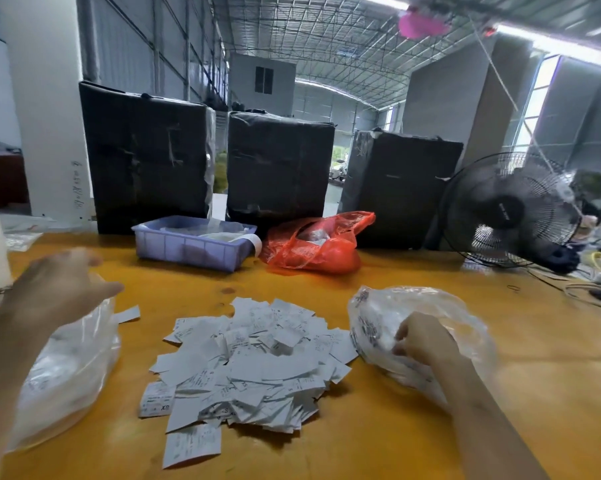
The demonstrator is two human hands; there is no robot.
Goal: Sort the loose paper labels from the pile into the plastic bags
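Label pile [243, 362] between two clear bags, left hand [55, 289] spread loose, right hand [420, 337] pinching right bag [420, 306]

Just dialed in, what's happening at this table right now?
A person is sorting paper labels piled mid-table into two clear plastic bags. The right hand is curled on the right bag, which already holds labels. The left hand, blurred, hovers open above the left bag. A large pile remains. Behind it sit a blue tray and a red bag.
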